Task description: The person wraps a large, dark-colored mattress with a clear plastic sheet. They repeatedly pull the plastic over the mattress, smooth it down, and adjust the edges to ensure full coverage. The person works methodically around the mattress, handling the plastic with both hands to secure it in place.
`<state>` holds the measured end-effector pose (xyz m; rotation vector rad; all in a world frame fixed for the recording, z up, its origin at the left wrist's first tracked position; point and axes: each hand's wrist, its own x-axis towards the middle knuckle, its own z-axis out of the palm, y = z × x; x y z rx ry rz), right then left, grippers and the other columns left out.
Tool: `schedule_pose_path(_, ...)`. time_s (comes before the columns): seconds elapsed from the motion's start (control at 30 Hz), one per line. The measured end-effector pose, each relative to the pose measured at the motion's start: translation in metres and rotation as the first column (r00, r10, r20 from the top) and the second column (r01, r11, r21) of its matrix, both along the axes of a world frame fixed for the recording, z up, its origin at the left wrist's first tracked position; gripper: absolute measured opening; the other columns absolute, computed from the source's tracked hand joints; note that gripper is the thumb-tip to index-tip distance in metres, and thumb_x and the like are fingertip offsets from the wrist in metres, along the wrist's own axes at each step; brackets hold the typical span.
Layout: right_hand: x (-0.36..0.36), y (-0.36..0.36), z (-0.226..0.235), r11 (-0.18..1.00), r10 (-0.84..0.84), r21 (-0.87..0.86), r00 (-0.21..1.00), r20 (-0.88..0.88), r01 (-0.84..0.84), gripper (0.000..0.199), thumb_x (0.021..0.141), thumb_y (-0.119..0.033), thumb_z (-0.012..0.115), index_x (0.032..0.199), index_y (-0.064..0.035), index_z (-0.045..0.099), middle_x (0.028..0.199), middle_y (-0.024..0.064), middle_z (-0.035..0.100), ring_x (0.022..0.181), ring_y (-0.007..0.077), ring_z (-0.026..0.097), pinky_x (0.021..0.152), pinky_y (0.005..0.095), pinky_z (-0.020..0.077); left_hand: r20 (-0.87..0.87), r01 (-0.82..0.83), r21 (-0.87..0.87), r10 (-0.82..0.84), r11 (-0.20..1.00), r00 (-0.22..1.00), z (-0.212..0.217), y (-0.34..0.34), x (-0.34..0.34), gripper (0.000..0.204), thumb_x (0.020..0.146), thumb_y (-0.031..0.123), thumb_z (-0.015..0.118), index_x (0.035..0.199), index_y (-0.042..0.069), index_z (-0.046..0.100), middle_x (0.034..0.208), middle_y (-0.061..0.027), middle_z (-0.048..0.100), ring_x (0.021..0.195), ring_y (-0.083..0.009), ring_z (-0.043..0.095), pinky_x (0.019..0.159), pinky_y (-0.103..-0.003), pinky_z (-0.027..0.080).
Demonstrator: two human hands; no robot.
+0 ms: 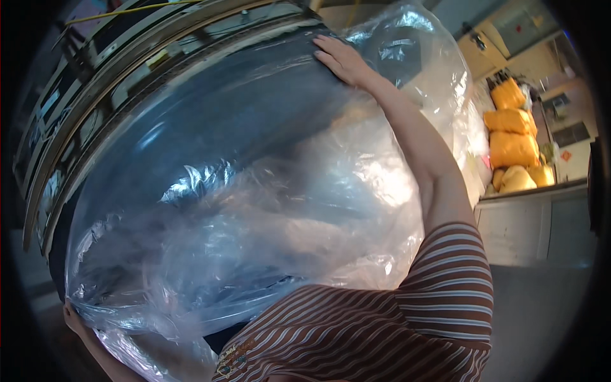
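A large clear plastic film [267,223] spreads in front of me, wrinkled and shiny, over a dark flat surface [210,114]. My right hand [344,60] lies flat at the far edge of that surface, fingers stretched out and pressing on the film. At the lower left, my left hand [73,319] is closed on the gathered border of the film; most of its fingers are hidden. Loose film bulges up beyond my right arm and also hangs below my left hand.
A long frame with wooden and metal rails [95,95] runs along the far left side. To the right, yellow-orange bundles [512,148] are stacked beside a pale cabinet [519,232]. Grey floor [534,312] shows at lower right.
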<state>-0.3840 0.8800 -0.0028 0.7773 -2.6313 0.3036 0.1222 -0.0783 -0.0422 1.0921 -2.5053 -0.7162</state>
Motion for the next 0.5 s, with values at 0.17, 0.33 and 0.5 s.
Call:
schedule_pose_path(0.17, -0.018, -0.052, 0.001, 0.992, 0.121, -0.018, 0.992, -0.027, -0.122, 0.040, 0.095, -0.033, 0.046, 0.126, -0.0089, 0.054, 0.134, 0.0143, 0.049, 0.127, 0.0294, 0.041, 0.106, 0.0373, 0.0317, -0.174, 0.000, 0.432, 0.083, 0.902, 0.981, 0.009, -0.007, 0.027, 0.042, 0.090, 0.035, 0.058, 0.110, -0.001, 0.063, 0.100, -0.0136, 0.066, 0.089, -0.0228, 0.063, 0.079, -0.034, 0.051)
schedule_pose_path(0.33, -0.037, -0.014, 0.002, 0.985, -0.054, -0.141, 0.956, 0.289, 0.098, 0.047, 0.097, -0.033, 0.042, 0.134, -0.0049, 0.046, 0.138, 0.0160, 0.045, 0.128, 0.0290, 0.042, 0.106, 0.0333, 0.0298, -0.150, -0.244, -0.065, 0.232, 0.968, 0.961, 0.037, 0.086, -0.053, 0.043, 0.086, 0.042, 0.063, 0.105, 0.004, 0.068, 0.097, -0.0042, 0.066, 0.090, -0.0124, 0.058, 0.080, -0.026, 0.044)
schedule_pose_path(0.5, -0.136, 0.132, 0.024, 0.768, -0.573, 0.068, 0.636, 0.516, 0.637, 0.065, 0.095, -0.052, 0.036, 0.132, -0.0001, 0.047, 0.133, 0.0181, 0.049, 0.115, 0.0327, 0.053, 0.097, 0.0371, 0.0387, -0.482, -0.115, 0.005, 0.103, 0.993, 0.870, 0.000, 0.106, -0.127, 0.037, 0.081, 0.040, 0.067, 0.095, 0.006, 0.071, 0.086, -0.0060, 0.069, 0.080, -0.0132, 0.061, 0.075, -0.028, 0.046)
